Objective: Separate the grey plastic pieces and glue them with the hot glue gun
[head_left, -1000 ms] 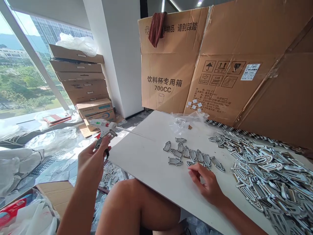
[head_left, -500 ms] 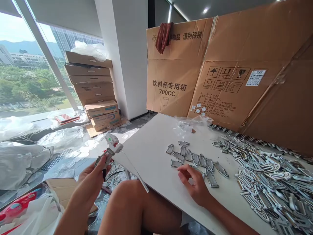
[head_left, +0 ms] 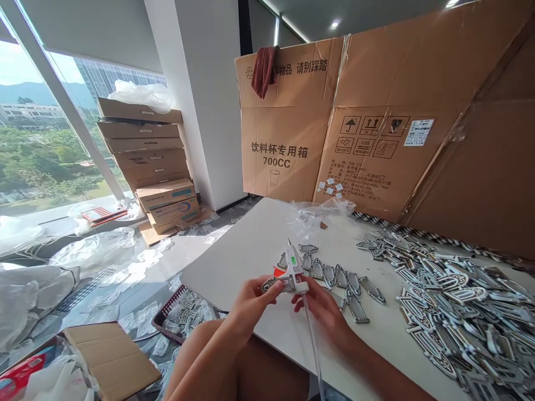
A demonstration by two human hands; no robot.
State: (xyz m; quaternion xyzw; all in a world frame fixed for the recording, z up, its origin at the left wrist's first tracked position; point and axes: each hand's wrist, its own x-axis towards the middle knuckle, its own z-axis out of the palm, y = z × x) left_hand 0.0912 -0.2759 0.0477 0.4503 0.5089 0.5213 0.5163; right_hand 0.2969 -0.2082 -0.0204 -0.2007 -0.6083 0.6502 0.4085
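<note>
Head camera shows both hands close together over the white table (head_left: 234, 239). The left hand (head_left: 257, 295) pinches a small grey metal piece (head_left: 287, 284), thumb on top and fingers bent under it. The right hand (head_left: 325, 313) has bent fingers right by the back of the glue gun (head_left: 295, 269); I cannot tell if they grip it. The gun is white, with a little green screen and a red bit on its side. It is above the table, and its thin tip points away from the person. A long, cloudy glue stick (head_left: 312, 345) pokes out of its back. More metal pieces (head_left: 329, 275) lie just past the hands, and a big pile (head_left: 472, 301) sits on the right.
</note>
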